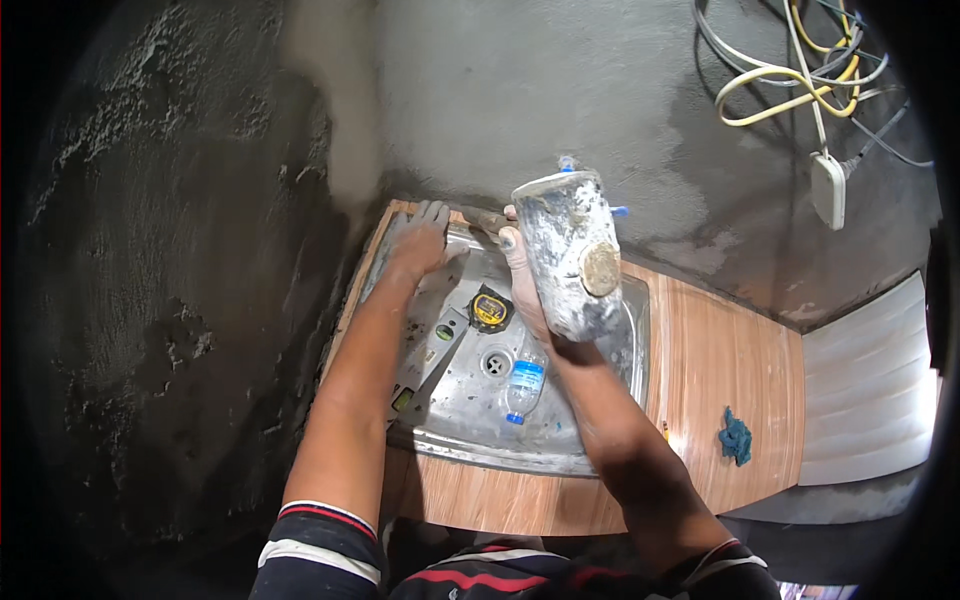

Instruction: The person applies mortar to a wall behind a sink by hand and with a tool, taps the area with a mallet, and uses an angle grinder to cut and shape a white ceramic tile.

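Observation:
My left hand [418,240] lies with fingers extended on the back-left corner of the steel sink [470,450]. My right hand [518,262] grips a bulky, white-crusted grey object with a round tan disc [565,225], raised over the sink's back-right part. A dark bar [482,222] sits between my hands at the back edge; what it belongs to is unclear. In the sink are a spirit level [430,355], a yellow-black tape measure [489,312], a drain [494,364] and a plastic bottle with a blue cap [524,390], lying on its side.
The wooden countertop [715,340] surrounds the sink, with a teal rag [734,438] at right. Rough plastered walls [180,250] rise left and behind. Coiled cables [770,80] and a white socket box [828,190] hang top right. A curved pale sheet [860,390] stands at far right.

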The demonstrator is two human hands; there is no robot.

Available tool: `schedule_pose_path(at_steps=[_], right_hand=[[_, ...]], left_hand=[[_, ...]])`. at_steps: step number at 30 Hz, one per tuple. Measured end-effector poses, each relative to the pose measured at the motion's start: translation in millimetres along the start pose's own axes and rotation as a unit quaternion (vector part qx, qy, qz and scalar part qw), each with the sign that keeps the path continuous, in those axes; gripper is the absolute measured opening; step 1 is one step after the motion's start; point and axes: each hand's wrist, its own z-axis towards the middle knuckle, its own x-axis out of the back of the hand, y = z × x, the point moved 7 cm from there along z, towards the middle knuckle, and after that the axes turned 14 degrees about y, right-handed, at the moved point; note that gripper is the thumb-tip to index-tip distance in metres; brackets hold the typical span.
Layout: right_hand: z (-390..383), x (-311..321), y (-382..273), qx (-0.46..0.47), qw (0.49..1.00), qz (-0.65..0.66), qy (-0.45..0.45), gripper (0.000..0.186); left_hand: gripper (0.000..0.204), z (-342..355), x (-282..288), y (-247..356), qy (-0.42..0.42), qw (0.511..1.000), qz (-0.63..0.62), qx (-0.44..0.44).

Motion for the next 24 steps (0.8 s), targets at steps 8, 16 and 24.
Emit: schedule_pose_path(at_steps=[8, 16, 24], right_hand=[[-15.8, -50.6, 57.2, -0.048, 0.998, 0.050, 0.002, 0.026], [-13.8, -63.7, 63.4, -0.056, 0.996, 0.071, 0.015, 0.023], [-2.1, -56.1, 36.6, 0.037, 0.999, 0.016, 0.031, 0.018]], left_hand=[[0.087, 1.7, 2.3, 6.1, -0.010, 0.999, 0.030, 0.000], [0.086, -1.8, 2.8, 5.5, 0.001, 1.000, 0.014, -0.015], [0.089, -0.4, 0.6, 3.8, 0.003, 0.999, 0.030, -0.018]])
